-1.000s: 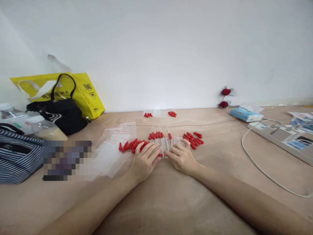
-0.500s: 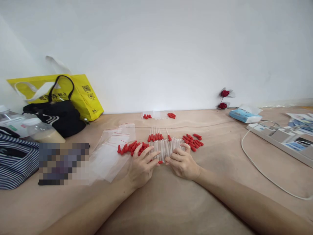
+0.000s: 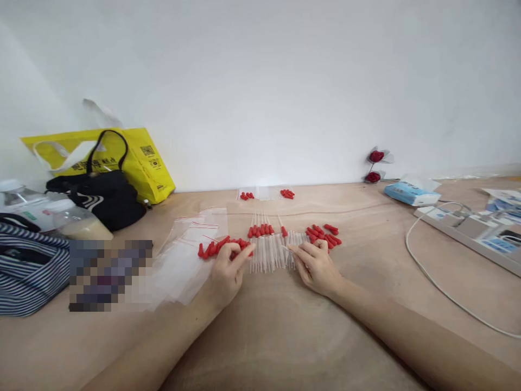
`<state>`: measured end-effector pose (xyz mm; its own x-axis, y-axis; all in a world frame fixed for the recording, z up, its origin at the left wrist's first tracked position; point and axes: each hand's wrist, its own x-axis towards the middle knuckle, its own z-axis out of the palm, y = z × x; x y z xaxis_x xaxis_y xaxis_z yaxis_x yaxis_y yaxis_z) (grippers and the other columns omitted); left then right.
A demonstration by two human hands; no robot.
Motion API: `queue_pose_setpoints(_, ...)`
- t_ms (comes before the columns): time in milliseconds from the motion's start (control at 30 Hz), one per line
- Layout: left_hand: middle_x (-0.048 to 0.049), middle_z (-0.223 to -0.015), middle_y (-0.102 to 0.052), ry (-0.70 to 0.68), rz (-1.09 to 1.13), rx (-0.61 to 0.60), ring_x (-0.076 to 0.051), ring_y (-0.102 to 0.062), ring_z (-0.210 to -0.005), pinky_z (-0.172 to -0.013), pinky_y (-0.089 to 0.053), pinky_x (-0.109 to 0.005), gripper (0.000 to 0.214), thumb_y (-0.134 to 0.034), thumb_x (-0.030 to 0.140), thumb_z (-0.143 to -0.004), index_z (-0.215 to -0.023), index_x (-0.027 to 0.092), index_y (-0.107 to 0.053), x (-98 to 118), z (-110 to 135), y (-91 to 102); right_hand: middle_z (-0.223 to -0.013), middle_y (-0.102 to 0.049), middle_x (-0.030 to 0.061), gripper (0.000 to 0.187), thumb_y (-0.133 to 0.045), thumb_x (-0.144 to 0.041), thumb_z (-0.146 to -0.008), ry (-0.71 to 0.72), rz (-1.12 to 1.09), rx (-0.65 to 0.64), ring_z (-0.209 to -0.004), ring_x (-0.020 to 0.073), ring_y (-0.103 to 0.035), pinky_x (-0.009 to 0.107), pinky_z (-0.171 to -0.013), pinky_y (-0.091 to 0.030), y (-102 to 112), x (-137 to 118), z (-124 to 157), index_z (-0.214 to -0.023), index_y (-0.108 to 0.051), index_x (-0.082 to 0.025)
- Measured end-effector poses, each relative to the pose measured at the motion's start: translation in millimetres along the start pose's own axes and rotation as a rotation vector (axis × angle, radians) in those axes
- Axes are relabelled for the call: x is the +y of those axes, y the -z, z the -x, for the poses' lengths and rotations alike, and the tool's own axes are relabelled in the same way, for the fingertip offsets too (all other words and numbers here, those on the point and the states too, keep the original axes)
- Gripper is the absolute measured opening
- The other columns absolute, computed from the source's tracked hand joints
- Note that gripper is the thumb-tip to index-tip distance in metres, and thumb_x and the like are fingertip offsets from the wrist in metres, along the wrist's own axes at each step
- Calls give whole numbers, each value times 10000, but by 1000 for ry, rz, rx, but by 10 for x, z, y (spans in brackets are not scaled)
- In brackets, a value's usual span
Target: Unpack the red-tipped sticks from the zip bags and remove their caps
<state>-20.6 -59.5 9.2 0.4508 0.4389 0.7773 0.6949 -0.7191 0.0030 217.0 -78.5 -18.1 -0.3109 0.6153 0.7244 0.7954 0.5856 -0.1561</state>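
Observation:
A row of clear thin tubes (image 3: 271,254) lies on the tan table, and behind it lie several tubes fitted with red caps (image 3: 260,229). Loose red caps lie in a pile to the left (image 3: 211,248) and another to the right (image 3: 325,232). My left hand (image 3: 226,271) is at the row's left end, fingers curled, thumb and forefinger pinched on a red cap. My right hand (image 3: 319,265) is at the row's right end, its fingertips pinching a clear tube.
Clear zip bags (image 3: 191,247) lie left of the caps, and two filled bags (image 3: 266,193) sit by the wall. At left are a yellow bag (image 3: 150,157), black handbag (image 3: 101,198) and striped bag (image 3: 28,271). At right are a tissue pack (image 3: 409,193), power strip (image 3: 468,228) and white cable (image 3: 431,271).
Both hands were lying flat together over the tubes. They have drawn apart: the left to the red caps in a pinch, the right to the row's right end.

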Motion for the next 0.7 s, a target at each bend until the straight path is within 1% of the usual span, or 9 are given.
queue_pose_setpoints(67,-68,-809,-492,146,-14,20,-146,-512,-746,-674,-462,-263,288,-365,167,-845,-1026,133,-587,-140,-28,13,-714,-565,41,308,-364,-118,-821,-84,-7,-26,-655,133,-469,284,-656,-262,-43,9,-21,-1068,-549,-127)
queue_pose_setpoints(133,-77,-817,-519,318,-33,12,-165,-528,-761,-697,-465,-285,308,-359,209,-828,-995,125,-603,-341,-47,73,-746,-577,48,316,-370,-109,-812,-153,-26,-36,-675,139,-487,272,-642,-270,-74,24,-75,-1080,-536,-131)
queue_pose_setpoints(200,-65,-803,-570,489,-31,-33,-175,-550,-758,-705,-464,-288,315,-403,252,-781,-996,139,-604,-557,-48,158,-756,-589,43,261,-387,-109,-804,-199,-38,-61,-684,142,-504,266,-635,-272,-102,40,-163,-995,-561,-143)
queue_pose_setpoints(267,-49,-818,-623,679,-31,-70,-168,-566,-688,-666,-469,-281,349,-449,290,-731,-1014,151,-599,-736,-35,225,-753,-594,42,195,-403,-103,-795,-235,-16,-94,-693,145,-516,267,-632,-265,-139,42,-270,-867,-578,-150)
queue_pose_setpoints(367,-47,-822,-671,879,-67,-125,-166,-573,-599,-611,-468,-281,390,-492,341,-686,-1003,150,-615,-877,-5,231,-749,-590,52,178,-421,-92,-789,-266,76,-148,-698,153,-517,276,-632,-245,-217,10,-411,-748,-583,-152)
queue_pose_setpoints(433,-56,-824,-686,895,-105,-170,-187,-599,-654,-647,-468,-288,380,-509,365,-672,-955,148,-642,-894,11,186,-755,-584,59,189,-429,-75,-782,-261,133,-182,-691,153,-508,282,-632,-234,-270,-23,-462,-716,-590,-150)
queue_pose_setpoints(533,-58,-820,-695,841,-152,-249,-211,-617,-737,-684,-457,-288,359,-506,404,-678,-888,163,-671,-863,19,138,-776,-578,66,205,-434,-35,-751,-241,178,-228,-697,150,-500,284,-632,-225,-318,-71,-471,-691,-596,-145)
queue_pose_setpoints(600,-50,-779,-695,824,-194,-280,-209,-616,-710,-643,-447,-277,371,-449,431,-719,-864,178,-679,-837,8,160,-799,-577,70,209,-432,-29,-739,-240,185,-257,-712,150,-501,285,-631,-219,-324,-97,-454,-692,-601,-143)
queue_pose_setpoints(700,-36,-705,-683,832,-242,-276,-191,-600,-640,-565,-420,-254,413,-351,429,-773,-824,185,-681,-808,-40,243,-830,-579,76,208,-424,-57,-755,-248,185,-297,-720,150,-504,289,-631,-215,-311,-131,-430,-703,-608,-139)
